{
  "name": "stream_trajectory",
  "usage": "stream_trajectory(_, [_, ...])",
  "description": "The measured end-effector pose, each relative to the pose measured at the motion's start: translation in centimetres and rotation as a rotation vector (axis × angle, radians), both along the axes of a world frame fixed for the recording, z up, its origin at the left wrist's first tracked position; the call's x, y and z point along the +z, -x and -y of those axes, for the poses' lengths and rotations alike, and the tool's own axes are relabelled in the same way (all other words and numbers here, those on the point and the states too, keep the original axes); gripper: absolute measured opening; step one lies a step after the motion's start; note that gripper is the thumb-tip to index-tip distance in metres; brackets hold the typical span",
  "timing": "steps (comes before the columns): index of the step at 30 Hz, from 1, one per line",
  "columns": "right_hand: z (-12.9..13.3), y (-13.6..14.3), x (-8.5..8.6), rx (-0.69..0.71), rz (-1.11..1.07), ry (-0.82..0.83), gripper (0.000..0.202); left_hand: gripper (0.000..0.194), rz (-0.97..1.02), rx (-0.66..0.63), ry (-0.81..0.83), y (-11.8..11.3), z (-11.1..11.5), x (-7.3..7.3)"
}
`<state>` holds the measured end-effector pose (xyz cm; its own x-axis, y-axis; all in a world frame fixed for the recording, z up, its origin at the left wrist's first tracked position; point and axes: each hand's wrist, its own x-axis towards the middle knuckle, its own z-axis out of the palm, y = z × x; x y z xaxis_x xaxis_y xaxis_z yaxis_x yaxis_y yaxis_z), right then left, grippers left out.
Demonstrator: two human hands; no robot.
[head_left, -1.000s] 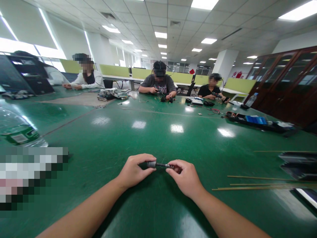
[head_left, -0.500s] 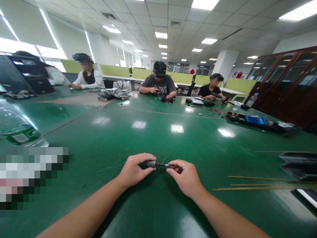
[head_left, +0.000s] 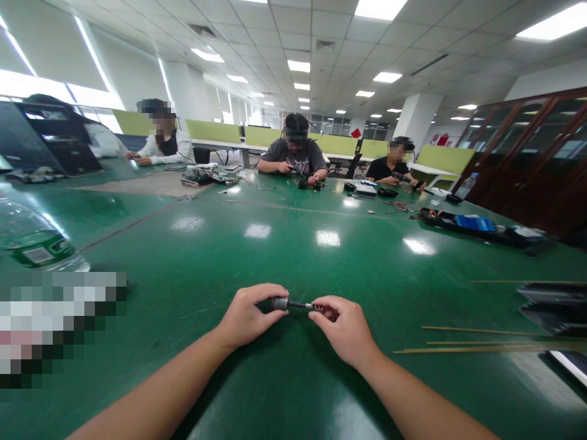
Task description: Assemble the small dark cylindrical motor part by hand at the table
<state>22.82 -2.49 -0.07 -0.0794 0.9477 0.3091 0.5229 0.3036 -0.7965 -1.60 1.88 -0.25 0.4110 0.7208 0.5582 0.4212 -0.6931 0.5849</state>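
At six o'clock from the center of my view, a slim rod [head_left: 300, 305] lies almost level, stretched between two bare hands above the green tabletop [head_left: 293, 260]; I can't tell from this angle whether it touches the surface. Its thicker grey end [head_left: 280, 303] points to nine o'clock, and its ridged end [head_left: 316, 307] points to three. On the nine o'clock side of the rod, I see the left hand [head_left: 247, 315] curled in a C, thumb and forefinger closed around the grey end. On the three o'clock side, the right hand [head_left: 346, 327] has its thumb and fingertips pinched on the ridged end, partly covering it.

Farther out, toward four o'clock, I have several thin sticks [head_left: 458, 330] lying lengthwise, with black objects [head_left: 553, 299] just beyond them, too blurred for me to name. At three o'clock sits a long black tray [head_left: 435, 221] with something blue in it. Over at nine o'clock I see a clear bottle [head_left: 34, 235] with a green label, and toward eight a pixelated flat item [head_left: 64, 299]. Across the table, one co-worker sits at ten o'clock [head_left: 170, 146], another at twelve [head_left: 300, 156] and a third at two [head_left: 389, 168].
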Motion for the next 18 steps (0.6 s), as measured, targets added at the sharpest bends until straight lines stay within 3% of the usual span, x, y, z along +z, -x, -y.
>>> stream_trajectory(10, [0.0,0.1,0.1,-0.007,-0.001,-0.011,0.010,0.028,0.006,0.045,0.026,0.2,-0.2,0.0])
stream_trajectory(14, [0.0,0.1,0.1,-0.001,-0.033,0.015,0.012,0.030,0.088,0.201,0.044,0.3,-0.5,0.5])
stream_trajectory(18, [0.0,0.2,0.0,0.021,-0.105,0.077,0.018,0.050,0.358,0.351,0.282,0.7,-1.1,1.3])
